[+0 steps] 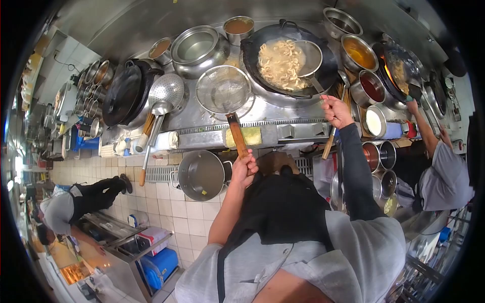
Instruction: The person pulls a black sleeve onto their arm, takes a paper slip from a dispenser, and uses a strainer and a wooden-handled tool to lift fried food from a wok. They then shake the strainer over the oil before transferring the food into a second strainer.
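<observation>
My left hand (245, 169) is closed around the wooden handle of a wide mesh strainer (223, 91). Its round basket is over the steel counter, left of a large black wok (326, 63). My right hand (337, 111) grips the thin metal handle of a smaller mesh skimmer (309, 54), whose head is at the right side of the food in the wok. Pale, curled pieces of food (279, 65) lie in cloudy, foamy liquid there. Whether the skimmer touches the wok's bottom is hidden.
Steel pots (199, 43) and a bowl of orange liquid (357, 53) flank the wok. A perforated ladle (166, 93) rests left, its handle overhanging the edge. On the floor stands a large pot (201, 177). A co-worker (444, 171) works at a flaming wok right; another person (76, 202) bends left.
</observation>
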Demonstrator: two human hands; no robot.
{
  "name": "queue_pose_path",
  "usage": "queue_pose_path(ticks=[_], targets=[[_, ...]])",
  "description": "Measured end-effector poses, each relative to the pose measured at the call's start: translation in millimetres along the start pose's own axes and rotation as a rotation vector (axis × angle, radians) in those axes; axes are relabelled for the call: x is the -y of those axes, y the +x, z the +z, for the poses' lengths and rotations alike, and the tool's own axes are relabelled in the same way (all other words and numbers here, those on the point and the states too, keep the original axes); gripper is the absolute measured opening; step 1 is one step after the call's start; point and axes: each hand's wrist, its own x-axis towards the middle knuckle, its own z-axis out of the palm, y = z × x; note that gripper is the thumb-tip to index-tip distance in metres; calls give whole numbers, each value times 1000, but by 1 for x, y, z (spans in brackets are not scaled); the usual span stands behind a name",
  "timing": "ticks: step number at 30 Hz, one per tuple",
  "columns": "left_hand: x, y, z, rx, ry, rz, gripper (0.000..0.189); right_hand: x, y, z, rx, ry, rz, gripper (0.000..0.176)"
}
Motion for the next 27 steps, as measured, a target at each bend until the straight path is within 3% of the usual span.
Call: queue_pose_path(ticks=[12,15,18,27], targets=[[-6,0,-10,-3,17,-25,20,21,-83,39,-300,-763,-272,37],[-6,1,-9,-17,35,-21,21,5,-68,25,-358,-1168,-598,34],[-7,0,-9,-9,43,-26,22,1,-80,41,-358,-1281,-716,32],[-11,-9,-8,23,47,7,21,-10,-79,62,-412,-1390,-815,31]])
